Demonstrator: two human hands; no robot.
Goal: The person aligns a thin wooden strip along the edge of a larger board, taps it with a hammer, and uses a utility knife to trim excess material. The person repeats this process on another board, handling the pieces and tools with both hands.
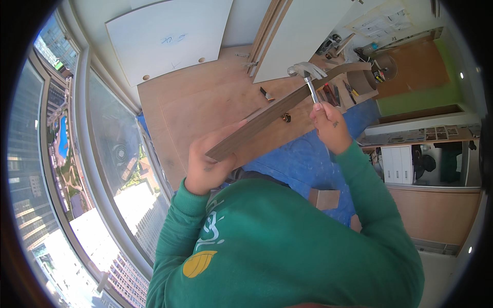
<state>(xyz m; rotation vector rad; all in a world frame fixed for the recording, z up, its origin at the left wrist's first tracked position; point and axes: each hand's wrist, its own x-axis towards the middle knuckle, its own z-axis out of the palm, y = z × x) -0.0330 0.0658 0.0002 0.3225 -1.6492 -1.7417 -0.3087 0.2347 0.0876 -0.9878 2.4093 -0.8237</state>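
A long brown wood-grain strip (267, 117) runs diagonally from my left hand toward the far right. My left hand (203, 167) is closed around its near end, with the thumb side and fingers on opposite edges. My right hand (331, 131) grips a claw hammer (309, 84) by its handle, with the metal head up. That head overlaps the strip's far part in view; whether they touch I cannot tell. A small black-and-orange tool (266, 94) lies on the wooden board (179, 110) beyond the strip, and a small black-and-yellow item (286, 117) is just on its near side.
Pliers (350, 92) and several other hand tools lie at the right end of the board. A white panel (169, 43) leans at the back, beside a white door (292, 41). Blue sheeting (326, 161) covers the floor, with a cardboard-coloured block (324, 199). Windows (115, 118) line the left.
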